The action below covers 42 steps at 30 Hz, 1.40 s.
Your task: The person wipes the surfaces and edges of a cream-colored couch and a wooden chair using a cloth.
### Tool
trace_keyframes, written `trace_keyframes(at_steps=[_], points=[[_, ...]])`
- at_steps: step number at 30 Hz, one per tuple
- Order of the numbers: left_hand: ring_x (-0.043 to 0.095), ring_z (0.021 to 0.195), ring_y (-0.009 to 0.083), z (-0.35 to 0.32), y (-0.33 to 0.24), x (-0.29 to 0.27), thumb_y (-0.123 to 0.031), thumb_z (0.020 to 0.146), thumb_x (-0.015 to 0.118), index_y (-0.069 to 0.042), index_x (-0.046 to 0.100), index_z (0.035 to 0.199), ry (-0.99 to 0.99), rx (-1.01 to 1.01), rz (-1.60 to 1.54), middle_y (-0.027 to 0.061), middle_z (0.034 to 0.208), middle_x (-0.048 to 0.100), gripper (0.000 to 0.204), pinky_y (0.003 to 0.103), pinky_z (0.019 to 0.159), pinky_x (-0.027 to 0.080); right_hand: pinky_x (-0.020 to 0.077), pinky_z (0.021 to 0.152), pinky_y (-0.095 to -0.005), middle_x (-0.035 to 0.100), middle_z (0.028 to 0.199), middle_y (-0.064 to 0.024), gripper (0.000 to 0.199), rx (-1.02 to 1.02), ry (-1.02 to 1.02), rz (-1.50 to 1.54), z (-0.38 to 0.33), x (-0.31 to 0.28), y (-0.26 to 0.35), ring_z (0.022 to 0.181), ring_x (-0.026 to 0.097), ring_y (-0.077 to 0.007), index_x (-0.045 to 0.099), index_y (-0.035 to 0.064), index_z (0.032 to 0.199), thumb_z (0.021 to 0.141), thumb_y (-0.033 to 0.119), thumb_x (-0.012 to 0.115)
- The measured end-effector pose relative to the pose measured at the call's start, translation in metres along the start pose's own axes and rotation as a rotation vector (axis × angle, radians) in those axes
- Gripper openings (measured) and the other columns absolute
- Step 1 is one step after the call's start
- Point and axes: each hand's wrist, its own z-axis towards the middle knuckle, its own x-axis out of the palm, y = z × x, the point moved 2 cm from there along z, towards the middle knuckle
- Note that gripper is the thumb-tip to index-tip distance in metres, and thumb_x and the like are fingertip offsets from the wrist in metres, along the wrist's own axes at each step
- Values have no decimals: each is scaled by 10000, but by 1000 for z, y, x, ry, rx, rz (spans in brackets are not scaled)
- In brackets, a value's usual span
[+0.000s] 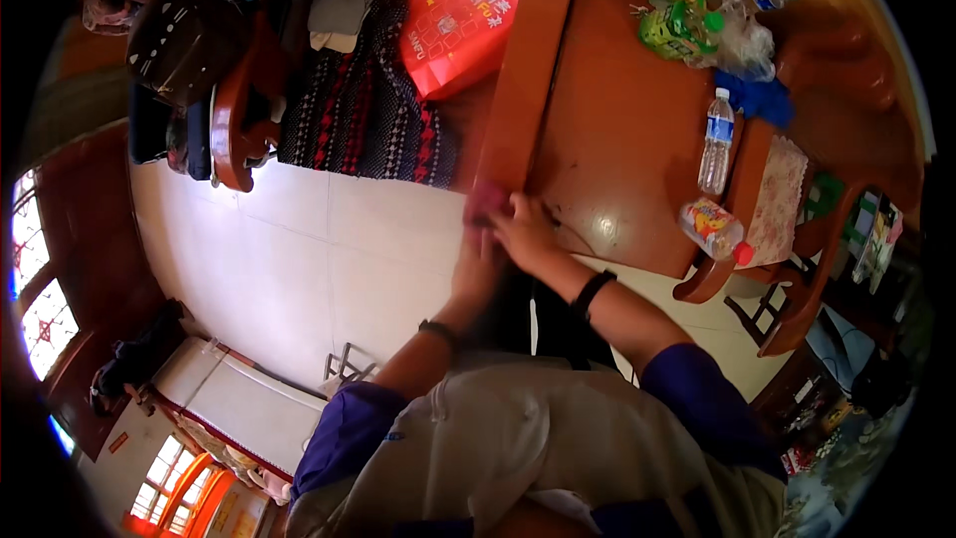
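Lying left of the right hand, beyond the left hand, the cloth is blurred; grips cannot be told.

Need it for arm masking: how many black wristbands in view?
2: left wristband on the left forearm, right wristband on the right forearm. Purple sleeves cover the upper arms, so any there would be hidden.

Left hand, right hand together at near left corner of tabletop. Bag left of tabletop; cloth beside bag (farther left). Bottles near right edge; chair farther right.
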Motion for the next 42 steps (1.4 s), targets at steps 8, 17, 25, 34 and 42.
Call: trace_keyframes(at_steps=[8, 17, 25, 34, 42], points=[[494, 1026, 364, 63, -33, -46, -407, 787, 565, -106, 400, 1263, 50, 85, 259, 207, 1238, 422, 587, 521, 827, 398, 463, 752, -406, 482, 1102, -158, 326, 286, -157, 360, 48, -22, -33, 959, 523, -335, 597, 248, 1108, 803, 142, 554], [198, 1299, 446, 187, -72, -36, -496, 781, 523, -24, 325, 1324, -184, 137, 385, 320, 1353, 229, 746, 641, 993, 173, 472, 710, -389, 481, 1004, -141, 382, 61, -469, 64, 155, -62, -101, 867, 536, -334, 624, 254, 1091, 794, 42, 511], [175, 1327, 400, 270, -106, -45, -468, 804, 498, -61, 379, 1335, -304, 145, 424, 271, 1393, 243, 680, 622, 998, 180, 464, 750, -368, 465, 1009, -169, 407, -69, -577, -42, 203, -130, -124, 894, 519, -331, 615, 210, 1117, 762, 21, 554], [136, 1359, 322, 328, -127, -54, -475, 834, 457, -71, 351, 1355, -360, 156, 440, 190, 1444, 202, 668, 619, 1010, 153, 440, 787, -385, 496, 993, -148, 464, 1, -666, -236, 239, -186, -137, 917, 508, -329, 559, 155, 1158, 715, 52, 657], [164, 1343, 369, 192, -80, -40, -315, 808, 468, 38, 339, 1312, -199, 83, 349, 262, 1406, 220, 629, 589, 1039, 126, 431, 774, -422, 458, 1008, -124, 404, -19, -348, -275, 154, -94, -71, 927, 464, -328, 537, 176, 1188, 784, 160, 533]])
